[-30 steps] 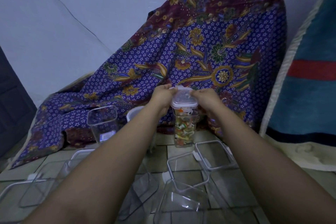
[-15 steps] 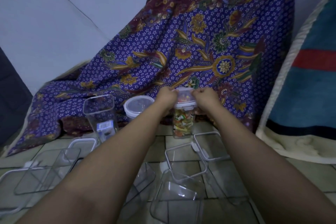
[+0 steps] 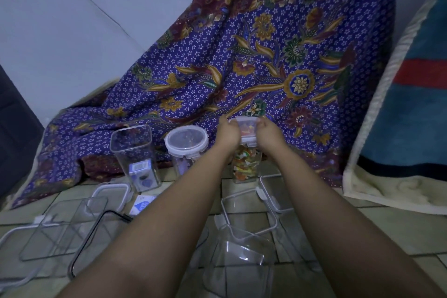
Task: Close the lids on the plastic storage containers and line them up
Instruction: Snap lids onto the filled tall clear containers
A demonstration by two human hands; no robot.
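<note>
Pressing down, your left hand (image 3: 228,132) and right hand (image 3: 269,134) clamp opposite sides of the square lid (image 3: 246,129) atop the tall container (image 3: 245,164) of colourful pieces, upright on the floor against the cloth. Both grips are closed on that lid. It sits directly under them, in line with the lidded round container (image 3: 186,145) to your left.

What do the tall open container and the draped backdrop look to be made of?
Tall open container: apparently clear, glossy hard plastic; the label inside shows through its walls. Backdrop cloth: seemingly matte woven fabric, batik-style floral print, hanging in soft folds.
</note>
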